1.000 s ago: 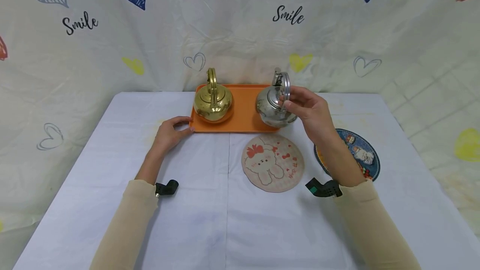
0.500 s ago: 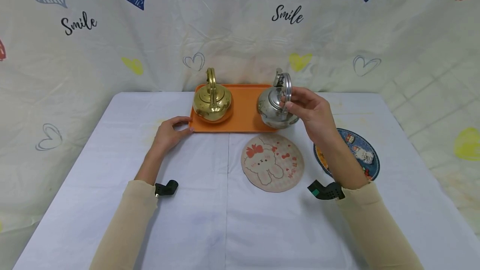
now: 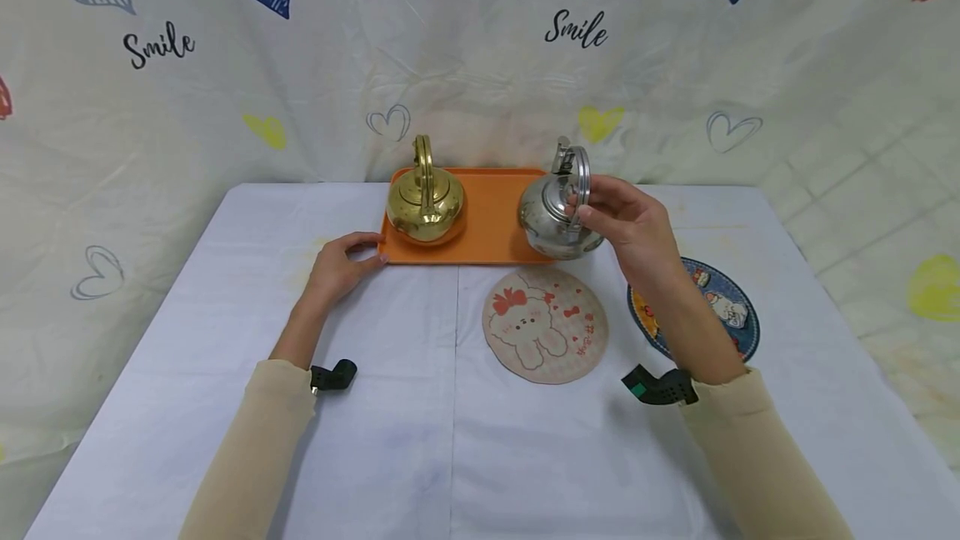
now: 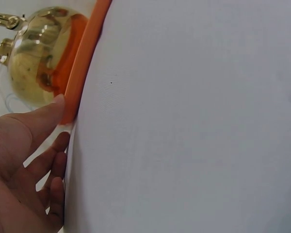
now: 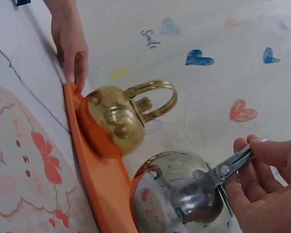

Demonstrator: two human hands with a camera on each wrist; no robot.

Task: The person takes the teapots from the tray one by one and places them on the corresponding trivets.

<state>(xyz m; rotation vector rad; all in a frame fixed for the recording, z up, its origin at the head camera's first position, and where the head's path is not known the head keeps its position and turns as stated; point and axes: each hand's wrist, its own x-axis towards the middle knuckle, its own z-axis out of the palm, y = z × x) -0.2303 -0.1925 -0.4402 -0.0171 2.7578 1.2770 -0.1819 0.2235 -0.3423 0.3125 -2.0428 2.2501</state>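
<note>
In the head view my right hand (image 3: pixel 637 227) grips the handle of a silver kettle (image 3: pixel 555 219) at the right end of an orange tray (image 3: pixel 491 215). Thumb and fingers close round that handle in the right wrist view; whether the kettle's base touches the tray is hidden. A gold kettle (image 3: pixel 425 205) stands upright on the tray's left part. My left hand (image 3: pixel 337 269) holds the tray's front left corner, the thumb (image 4: pixel 56 104) against the rim in the left wrist view and the other fingers below it.
A round pink rabbit mat (image 3: pixel 546 325) lies in front of the tray. Partly under my right forearm is a blue patterned oval mat (image 3: pixel 738 315). White cloth (image 3: pixel 390 457) covers the table, and a heart-printed curtain (image 3: pixel 480 48) hangs behind it.
My right hand has moved a little right and toward me, taking the silver kettle along. The left hand, tray and gold kettle have stayed in place.
</note>
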